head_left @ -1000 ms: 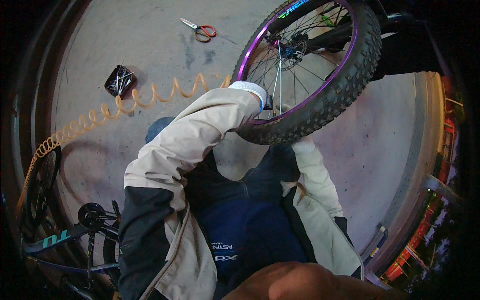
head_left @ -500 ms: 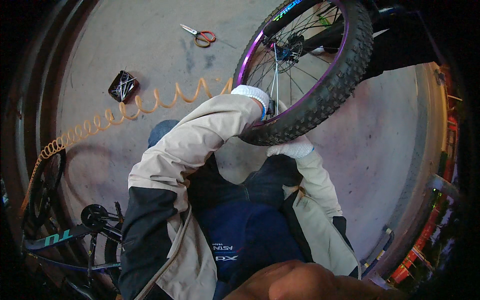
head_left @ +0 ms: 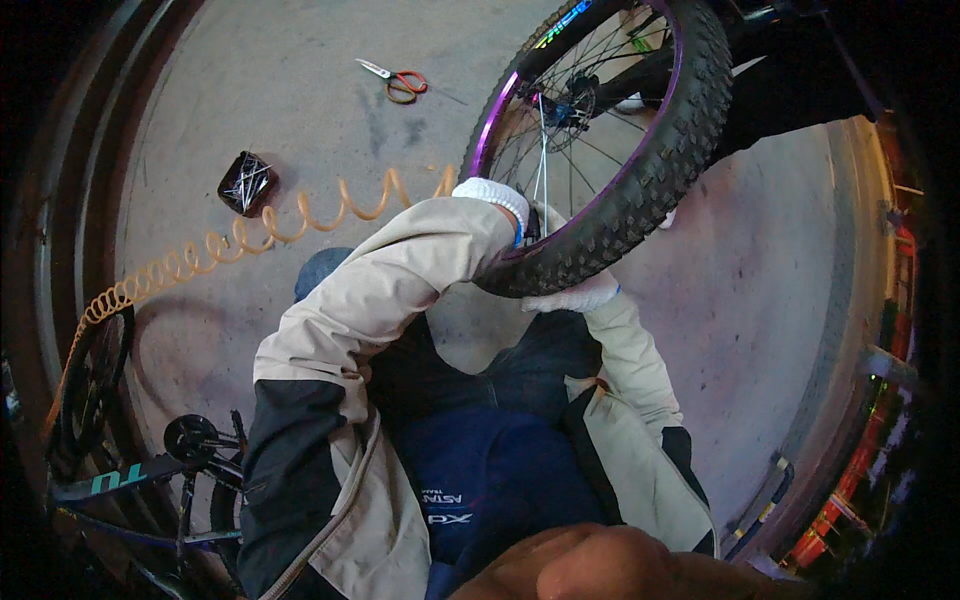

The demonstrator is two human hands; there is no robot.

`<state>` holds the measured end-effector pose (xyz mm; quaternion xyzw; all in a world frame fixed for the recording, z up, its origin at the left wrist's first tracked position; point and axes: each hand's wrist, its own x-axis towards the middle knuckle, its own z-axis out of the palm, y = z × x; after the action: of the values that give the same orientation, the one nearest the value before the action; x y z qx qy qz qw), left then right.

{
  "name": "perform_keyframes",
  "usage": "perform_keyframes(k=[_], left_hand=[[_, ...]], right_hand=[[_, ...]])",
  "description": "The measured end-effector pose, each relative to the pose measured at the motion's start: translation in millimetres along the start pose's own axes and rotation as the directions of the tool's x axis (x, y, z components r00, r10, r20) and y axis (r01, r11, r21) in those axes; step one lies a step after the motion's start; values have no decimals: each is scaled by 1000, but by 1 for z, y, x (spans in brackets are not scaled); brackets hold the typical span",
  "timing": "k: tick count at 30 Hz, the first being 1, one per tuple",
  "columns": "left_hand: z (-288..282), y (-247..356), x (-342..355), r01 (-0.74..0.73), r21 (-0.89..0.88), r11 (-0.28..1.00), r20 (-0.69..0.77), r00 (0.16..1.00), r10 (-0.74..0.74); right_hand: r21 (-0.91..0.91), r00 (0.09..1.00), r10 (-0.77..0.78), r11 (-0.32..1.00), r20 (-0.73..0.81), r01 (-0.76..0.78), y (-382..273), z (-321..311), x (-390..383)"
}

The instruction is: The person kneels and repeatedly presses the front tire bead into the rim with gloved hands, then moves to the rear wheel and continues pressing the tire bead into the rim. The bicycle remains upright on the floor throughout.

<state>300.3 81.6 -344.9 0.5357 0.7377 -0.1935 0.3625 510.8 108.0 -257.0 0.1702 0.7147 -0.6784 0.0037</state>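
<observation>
A bicycle wheel [head_left: 600, 240] with a black knobby tyre and a shiny purple rim stands tilted in front of me. My left hand [head_left: 495, 196], in a white knit glove, reaches inside the rim's lower left edge, bent round beside a small dark part [head_left: 533, 222]. My sleeve and the tyre hide its fingers, so what it grips is unclear. Behind that wrist, a coiled orange air hose [head_left: 345, 205] passes out of sight. Under the tyre's lowest part, my right hand [head_left: 575, 296], gloved too, is pressed against the rubber, its fingers partly covered.
Red-handled scissors [head_left: 405, 85] lie on the concrete floor. A small dark box [head_left: 247, 183] of thin metal pieces sits to the left. Bicycle parts with a crank [head_left: 193, 437] are at lower left. A dark frame or fork [head_left: 780, 95] extends beyond the wheel at upper right.
The wheel has shifted slightly left, and my right hand has slid a little left under the tyre. The hose coils hang slightly lower. My left hand stays at the rim.
</observation>
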Motion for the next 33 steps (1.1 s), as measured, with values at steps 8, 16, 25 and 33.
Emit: perform_keyframes(k=[8,16,25,33], left_hand=[[-29,-9,-66,-28,-4,1000,-6,1000,28],[-47,7,-100,-11,-64,998,-127,992,3],[-57,-18,-117,-229,-224,947,-313,937,153],[-46,-17,-132,-343,41,938,-502,805,316]], right_hand=[[-141,997,-81,987,19,83,9,-6,2],[46,1000,-2,999,-27,4,20,1,-7],[36,998,-6,999,-61,8,-25,12,-11],[24,993,-115,993,-21,116,-8,14,-2]])
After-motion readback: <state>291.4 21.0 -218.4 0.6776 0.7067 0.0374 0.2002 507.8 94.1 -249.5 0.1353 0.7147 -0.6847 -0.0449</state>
